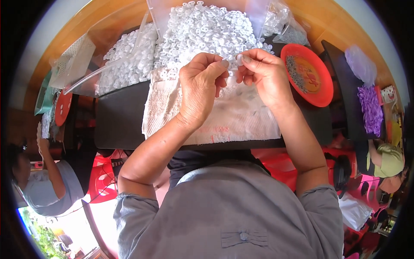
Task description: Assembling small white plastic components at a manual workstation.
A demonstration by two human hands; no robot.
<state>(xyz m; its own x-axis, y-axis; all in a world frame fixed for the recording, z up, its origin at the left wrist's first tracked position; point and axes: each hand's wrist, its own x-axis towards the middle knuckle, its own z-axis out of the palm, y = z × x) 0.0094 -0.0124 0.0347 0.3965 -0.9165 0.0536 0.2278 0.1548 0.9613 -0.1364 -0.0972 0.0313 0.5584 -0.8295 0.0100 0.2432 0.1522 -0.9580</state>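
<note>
Right grip (266, 77) pinches white piece (239, 60); red print (220, 129) on cloth (250, 116)

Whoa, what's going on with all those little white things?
A person has the left hand and right hand close together over a pale cloth. The right pinches a small whitish piece; what the left holds is unclear. Beyond lies a big heap of white pieces, and a red plate with grey bits sits to the right.

The black bench (120, 116) carries a pale cloth (246, 114) at its near middle. White pieces (207, 30) heap beyond, some touching the cloth's far edge. A clear bin (90, 78) stands left, a red dish (321, 96) right.
</note>
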